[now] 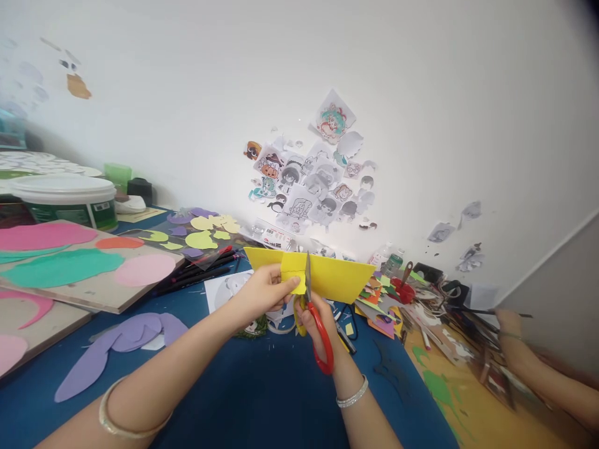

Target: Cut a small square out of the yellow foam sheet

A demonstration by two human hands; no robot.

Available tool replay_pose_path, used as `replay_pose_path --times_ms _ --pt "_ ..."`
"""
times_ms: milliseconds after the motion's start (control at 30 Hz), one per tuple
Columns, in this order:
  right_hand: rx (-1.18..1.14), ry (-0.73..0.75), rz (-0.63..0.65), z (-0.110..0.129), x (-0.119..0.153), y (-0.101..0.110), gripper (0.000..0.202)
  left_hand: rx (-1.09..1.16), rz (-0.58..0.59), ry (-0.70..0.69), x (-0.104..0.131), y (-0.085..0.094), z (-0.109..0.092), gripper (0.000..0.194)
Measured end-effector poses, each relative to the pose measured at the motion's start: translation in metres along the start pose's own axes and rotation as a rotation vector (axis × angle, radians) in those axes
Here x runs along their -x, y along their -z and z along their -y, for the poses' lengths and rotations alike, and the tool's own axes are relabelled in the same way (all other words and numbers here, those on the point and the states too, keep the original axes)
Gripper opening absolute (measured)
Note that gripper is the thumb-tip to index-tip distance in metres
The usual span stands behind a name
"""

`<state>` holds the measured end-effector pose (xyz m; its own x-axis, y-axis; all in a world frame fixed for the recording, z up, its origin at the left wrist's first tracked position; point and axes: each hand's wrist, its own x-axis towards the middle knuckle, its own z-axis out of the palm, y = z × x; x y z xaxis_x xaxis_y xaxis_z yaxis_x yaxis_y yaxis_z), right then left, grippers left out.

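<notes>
My left hand [266,292] pinches a folded yellow foam sheet [327,274] near its middle and holds it up above the blue table [262,386]. My right hand [314,324] grips red-handled scissors [320,337] with the blades pointing up into the sheet's lower edge, right beside my left thumb. Both wrists wear bangles.
Boards with pink, green and orange foam shapes [60,265] lie at left, beside a white bucket [70,199]. Purple cutouts [116,343] and black pencils [201,271] lie near. Scraps and tools [421,305] pile at right. Another person's arm [538,368] rests at far right. Drawings [313,181] cover the wall.
</notes>
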<state>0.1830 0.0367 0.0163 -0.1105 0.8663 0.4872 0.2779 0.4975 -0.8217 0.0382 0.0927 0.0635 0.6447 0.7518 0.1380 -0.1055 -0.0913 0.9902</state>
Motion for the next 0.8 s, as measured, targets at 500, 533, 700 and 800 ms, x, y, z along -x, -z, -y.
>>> replay_pose_path --times_ms 500,533,700,800 --pt "0.049 -0.045 0.080 -0.003 0.001 0.009 0.050 -0.221 0.089 0.031 0.008 0.019 -0.010 0.028" --pt "0.059 -0.050 0.093 -0.003 0.001 0.010 0.052 -0.244 0.101 0.038 0.008 0.022 -0.009 0.029" --pt "0.068 -0.067 0.144 -0.008 0.000 0.016 0.068 -0.334 0.109 0.091 0.008 0.032 -0.009 0.033" --pt "0.065 -0.070 0.152 -0.008 0.000 0.016 0.068 -0.345 0.110 0.098 0.009 0.033 -0.013 0.033"
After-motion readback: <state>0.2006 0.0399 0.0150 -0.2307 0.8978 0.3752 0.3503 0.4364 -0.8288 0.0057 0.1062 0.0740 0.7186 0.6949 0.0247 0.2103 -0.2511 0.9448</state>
